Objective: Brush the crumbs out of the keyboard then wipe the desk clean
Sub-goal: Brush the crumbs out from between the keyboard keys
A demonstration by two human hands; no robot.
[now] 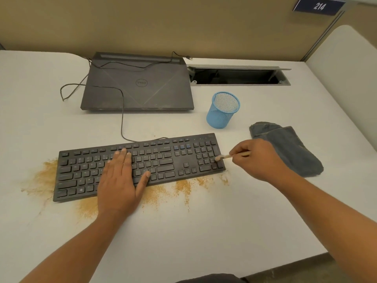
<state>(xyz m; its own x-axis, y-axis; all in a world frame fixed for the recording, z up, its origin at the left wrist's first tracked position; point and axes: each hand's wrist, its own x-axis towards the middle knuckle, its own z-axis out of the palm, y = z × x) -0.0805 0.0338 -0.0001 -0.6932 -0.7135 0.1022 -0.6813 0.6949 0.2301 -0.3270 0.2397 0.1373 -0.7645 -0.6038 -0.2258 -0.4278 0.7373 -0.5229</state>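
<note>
A: The right hand (257,160) pinches a small brush (228,156) by its wooden handle, fingers closed around it, bristles touching the number pad at the keyboard's (140,166) right end. How should this stroke go?

B: Short, light flicks, I'd say, drawn toward the near edge so the crumbs (155,194) join the tan scatter already lying on the desk (204,231) in front of the keyboard. Work between the key rows, not across the caps.

A: And the left hand (120,176)?

B: It lies open and flat on the letter keys, palm down, pinning the board. Best kept there so the board doesn't skate.

A: Where's the cloth (289,148)?

B: Just beyond the right hand and to its right, folded on the desk, untouched. A blue mesh cup (223,110) stands farther beyond that hand, slightly left.
</note>
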